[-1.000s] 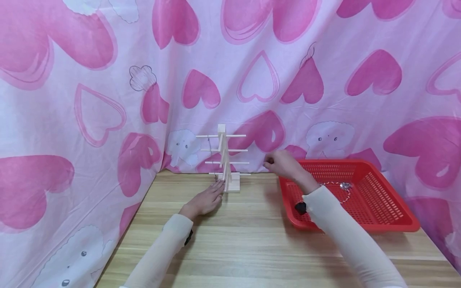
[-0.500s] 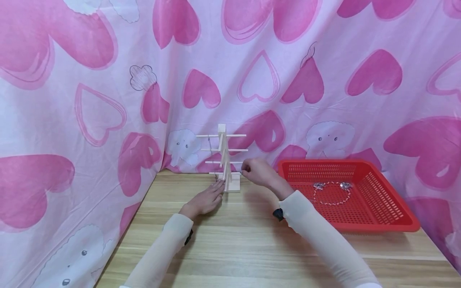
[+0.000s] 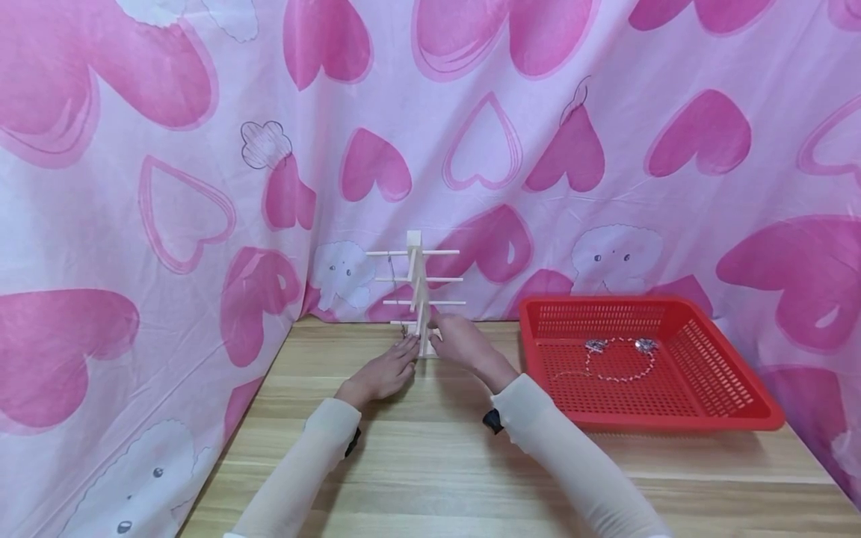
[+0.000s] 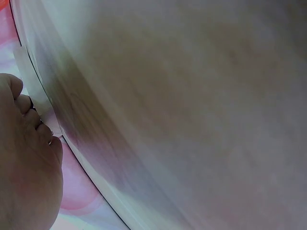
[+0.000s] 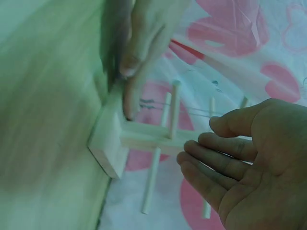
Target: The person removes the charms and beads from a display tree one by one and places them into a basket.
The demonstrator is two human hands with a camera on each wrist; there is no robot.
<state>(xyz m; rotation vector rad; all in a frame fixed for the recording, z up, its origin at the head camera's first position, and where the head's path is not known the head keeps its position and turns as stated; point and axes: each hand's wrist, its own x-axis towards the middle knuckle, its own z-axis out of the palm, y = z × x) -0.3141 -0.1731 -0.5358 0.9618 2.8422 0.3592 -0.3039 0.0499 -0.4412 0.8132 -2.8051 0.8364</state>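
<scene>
Where the right hand has moved: leftward to one wooden stand, fingers loosely bent, nothing seen held.
Left hand: unmoved, fingers extended at the stand's foot.
Red basket: one, right of both hands; two silvery ornaments inside.

The rack is pale, bare wood, smooth and matt, with slim round pegs of similar light wood. A fine chain on it looks like dark metal. The table has a smooth wood-grain top with a soft sheen. The basket is red plastic, slightly glossy along the rim and pierced with small holes. In it, the beads look small and hard, and the ornaments glint like silvery metal. The curtain is printed cloth, softly creased; the sleeves are matt fabric.
</scene>
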